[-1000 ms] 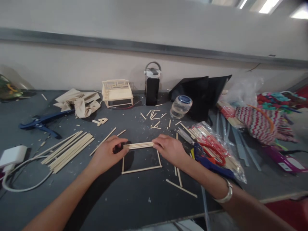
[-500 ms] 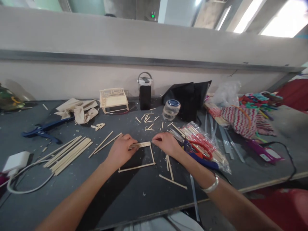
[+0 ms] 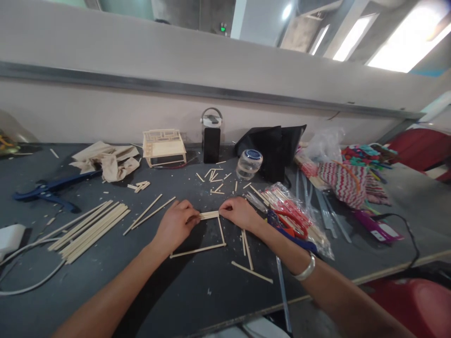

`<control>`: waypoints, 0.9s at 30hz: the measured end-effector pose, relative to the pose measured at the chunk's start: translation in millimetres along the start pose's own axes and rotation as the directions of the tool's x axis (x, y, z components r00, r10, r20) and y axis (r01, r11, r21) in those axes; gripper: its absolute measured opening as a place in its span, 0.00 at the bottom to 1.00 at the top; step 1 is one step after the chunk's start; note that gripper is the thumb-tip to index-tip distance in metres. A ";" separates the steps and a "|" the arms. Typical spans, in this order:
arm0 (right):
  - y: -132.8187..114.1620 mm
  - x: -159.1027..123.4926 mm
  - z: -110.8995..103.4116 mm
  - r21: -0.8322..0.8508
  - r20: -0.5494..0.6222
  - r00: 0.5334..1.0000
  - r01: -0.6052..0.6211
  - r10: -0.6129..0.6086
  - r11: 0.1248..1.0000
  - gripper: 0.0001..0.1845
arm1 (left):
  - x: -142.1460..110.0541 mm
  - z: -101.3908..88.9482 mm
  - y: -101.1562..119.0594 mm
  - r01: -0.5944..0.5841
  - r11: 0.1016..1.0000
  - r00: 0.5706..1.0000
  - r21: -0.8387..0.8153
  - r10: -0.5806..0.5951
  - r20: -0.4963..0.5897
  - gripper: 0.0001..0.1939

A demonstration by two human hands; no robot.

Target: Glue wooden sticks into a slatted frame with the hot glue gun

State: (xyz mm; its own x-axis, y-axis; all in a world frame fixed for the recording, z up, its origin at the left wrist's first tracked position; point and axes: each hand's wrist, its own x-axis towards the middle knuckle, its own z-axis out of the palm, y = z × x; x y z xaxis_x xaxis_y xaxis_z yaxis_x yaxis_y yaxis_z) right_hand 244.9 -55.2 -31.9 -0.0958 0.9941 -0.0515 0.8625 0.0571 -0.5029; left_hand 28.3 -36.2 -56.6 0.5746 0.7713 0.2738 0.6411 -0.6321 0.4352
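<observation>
My left hand (image 3: 178, 224) is closed, its thumb and fingers pinching the left part of a few thin wooden sticks (image 3: 209, 215) laid side by side. At their right end my right hand (image 3: 239, 213) is closed too, fingertips pressed against the stick ends. These sticks lie along the far side of a rectangular stick frame (image 3: 199, 250) on the dark tabletop. The frame's near and right sides show plainly; my left hand hides most of its left side. Right of the frame lie several loose sticks (image 3: 252, 272).
A row of long sticks (image 3: 93, 232) and a blue cutter (image 3: 47, 191) lie at left. Behind stand a small stick-built model (image 3: 164, 148), a black phone (image 3: 212, 145) and a clear jar (image 3: 249, 165). Red-handled pliers (image 3: 292, 223) rest on bagged sticks (image 3: 317, 239) at right.
My right hand has come left onto the right ends of the sticks, closing the small gap. The sticks now lie flatter and more evenly side by side. The view has shifted slightly.
</observation>
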 end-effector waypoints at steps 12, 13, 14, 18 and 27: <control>0.6 10.3 -1.7 -0.066 0.067 0.998 -0.002 0.006 0.998 0.10 | 2.8 1.2 -2.0 0.014 0.999 1.000 -0.037 -0.014 0.005 0.05; 0.1 10.8 -1.6 -0.077 0.072 0.997 -0.002 0.008 0.997 0.10 | 2.9 1.6 -2.4 0.010 0.999 1.000 -0.033 -0.010 0.001 0.05; -0.4 11.0 -1.4 -0.088 0.074 0.997 -0.003 0.009 0.996 0.10 | 2.9 2.0 -2.8 0.009 1.000 1.000 -0.027 -0.009 -0.001 0.05; -2.2 10.7 0.7 -0.119 0.068 0.997 -0.013 0.022 0.993 0.11 | 3.2 3.0 -3.7 0.021 1.000 1.000 -0.013 -0.021 0.005 0.05; -3.0 6.9 9.0 -0.164 0.020 0.998 -0.056 0.060 0.985 0.09 | 3.4 3.4 -3.1 0.011 0.999 1.000 0.039 -0.010 -0.023 0.04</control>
State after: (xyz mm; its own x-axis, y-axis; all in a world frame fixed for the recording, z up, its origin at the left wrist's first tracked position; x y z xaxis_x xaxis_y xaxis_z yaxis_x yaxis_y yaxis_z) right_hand 237.2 -49.3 -38.5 -0.0536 0.9936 -0.0990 0.9362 0.0155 -0.3512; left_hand 30.0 -31.9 -60.0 0.5561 0.7793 0.2890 0.6668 -0.6258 0.4047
